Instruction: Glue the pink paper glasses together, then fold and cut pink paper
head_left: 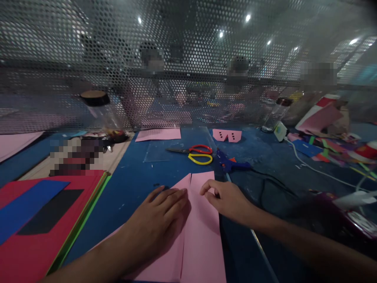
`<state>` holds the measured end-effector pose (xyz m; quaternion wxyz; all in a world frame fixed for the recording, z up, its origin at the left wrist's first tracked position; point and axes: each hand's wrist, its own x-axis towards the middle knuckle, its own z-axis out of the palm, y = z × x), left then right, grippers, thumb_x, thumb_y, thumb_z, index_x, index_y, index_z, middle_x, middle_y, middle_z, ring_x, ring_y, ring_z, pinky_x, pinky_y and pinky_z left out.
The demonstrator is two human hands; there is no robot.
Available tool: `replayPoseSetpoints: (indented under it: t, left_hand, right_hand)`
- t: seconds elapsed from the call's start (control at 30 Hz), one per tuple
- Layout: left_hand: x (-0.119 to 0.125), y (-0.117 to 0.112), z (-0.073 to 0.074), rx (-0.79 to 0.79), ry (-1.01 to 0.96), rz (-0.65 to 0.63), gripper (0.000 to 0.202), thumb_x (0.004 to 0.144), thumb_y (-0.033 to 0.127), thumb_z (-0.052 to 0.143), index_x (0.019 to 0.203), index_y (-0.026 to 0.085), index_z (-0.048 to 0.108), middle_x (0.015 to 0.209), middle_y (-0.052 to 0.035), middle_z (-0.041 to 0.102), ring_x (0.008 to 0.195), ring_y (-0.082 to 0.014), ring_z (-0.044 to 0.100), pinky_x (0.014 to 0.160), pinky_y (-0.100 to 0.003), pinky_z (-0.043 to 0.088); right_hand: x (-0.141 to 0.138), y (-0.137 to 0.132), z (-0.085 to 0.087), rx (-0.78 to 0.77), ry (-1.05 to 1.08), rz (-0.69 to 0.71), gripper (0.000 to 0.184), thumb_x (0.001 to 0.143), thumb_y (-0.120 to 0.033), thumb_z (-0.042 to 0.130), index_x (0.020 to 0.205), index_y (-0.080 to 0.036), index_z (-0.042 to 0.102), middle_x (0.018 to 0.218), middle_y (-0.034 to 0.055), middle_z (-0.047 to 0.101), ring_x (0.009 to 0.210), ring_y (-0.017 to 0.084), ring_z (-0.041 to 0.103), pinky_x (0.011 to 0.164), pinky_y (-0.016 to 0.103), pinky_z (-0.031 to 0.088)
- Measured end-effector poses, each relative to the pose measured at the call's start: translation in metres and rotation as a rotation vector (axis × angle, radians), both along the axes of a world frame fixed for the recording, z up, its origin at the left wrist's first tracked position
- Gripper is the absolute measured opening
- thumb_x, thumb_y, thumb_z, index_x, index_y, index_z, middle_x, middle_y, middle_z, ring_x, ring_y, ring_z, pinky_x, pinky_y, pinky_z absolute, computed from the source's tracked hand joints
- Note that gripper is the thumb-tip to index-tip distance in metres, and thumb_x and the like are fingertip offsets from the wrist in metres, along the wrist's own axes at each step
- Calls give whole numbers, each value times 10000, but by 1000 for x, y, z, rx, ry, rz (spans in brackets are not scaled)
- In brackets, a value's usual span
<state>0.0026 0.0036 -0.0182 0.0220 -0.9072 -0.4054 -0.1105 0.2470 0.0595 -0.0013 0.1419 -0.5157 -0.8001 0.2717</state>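
A sheet of pink paper [203, 232] with folded flaps lies on the blue table in front of me, its two flap edges meeting along a lengthwise seam. My left hand [165, 212] lies flat on the left flap, fingers stretched toward the seam. On the right flap rests my right hand [225, 198], its fingers curled in and the thumb close to the index finger, with nothing visible between them. Just beyond the paper are scissors [196, 153] with one red and one yellow handle loop. A blue hot glue gun [232, 162] lies beside them, its dark cord trailing right.
Coloured sheets [85, 188] are stacked at left. Behind lie a pink strip [159, 134] and a notched pink piece [226, 135] with black squares. Jars [101, 114] stand before a perforated metal screen [188, 59]. Paper scraps [312, 149] and a white cable [318, 169] lie right.
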Motion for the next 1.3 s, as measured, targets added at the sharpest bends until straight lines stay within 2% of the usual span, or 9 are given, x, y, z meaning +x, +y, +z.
replayPoseSetpoints:
  t: [0.27, 0.43, 0.77, 0.9, 1.03, 1.3]
  left_hand:
    - [-1, 0, 0, -1, -20, 0, 361, 996, 192, 456, 1328, 254, 585, 1461, -43, 599, 1282, -255, 583, 1123, -529, 390]
    - [-5, 0, -2, 7, -11, -2, 407, 990, 190, 469, 1387, 249, 541, 1490, -44, 573, 1307, -251, 562, 1142, -529, 365]
    - [-9, -2, -3, 71, -7, -72, 463, 992, 190, 487, 1455, 214, 483, 1490, -58, 572, 1335, -251, 537, 1187, -507, 310]
    - [-7, -4, -5, 36, 1, -25, 433, 1006, 193, 485, 1436, 235, 507, 1488, -40, 575, 1341, -247, 522, 1188, -503, 312]
    - [-5, -4, -5, 26, 6, -23, 451, 999, 182, 484, 1447, 224, 494, 1483, -42, 578, 1327, -248, 528, 1170, -506, 338]
    - [0, -5, -4, 58, -32, -12, 381, 998, 168, 460, 1358, 225, 573, 1413, -43, 636, 1289, -247, 561, 1164, -519, 359]
  right_hand:
    - [1, -1, 3, -20, -26, 16, 287, 857, -146, 533, 993, -267, 754, 591, -50, 617, 519, 109, 504, 574, 250, 288]
    - [4, -4, 1, -25, 22, 23, 239, 885, -200, 562, 1035, -272, 734, 654, -46, 654, 541, 110, 529, 575, 248, 304]
    - [3, -1, -4, 8, 89, -19, 236, 909, -197, 545, 1051, -251, 726, 784, -24, 720, 597, 122, 561, 589, 250, 339]
    - [4, -2, -5, 17, 55, 3, 237, 910, -218, 549, 1066, -269, 720, 756, -37, 713, 572, 122, 547, 582, 254, 324]
    - [3, -2, -5, 23, 34, 16, 258, 909, -197, 532, 1056, -275, 730, 709, -42, 685, 566, 121, 543, 585, 250, 316]
    - [1, -2, -2, 11, 7, 35, 285, 884, -154, 518, 1000, -276, 748, 607, -46, 630, 534, 119, 530, 587, 253, 303]
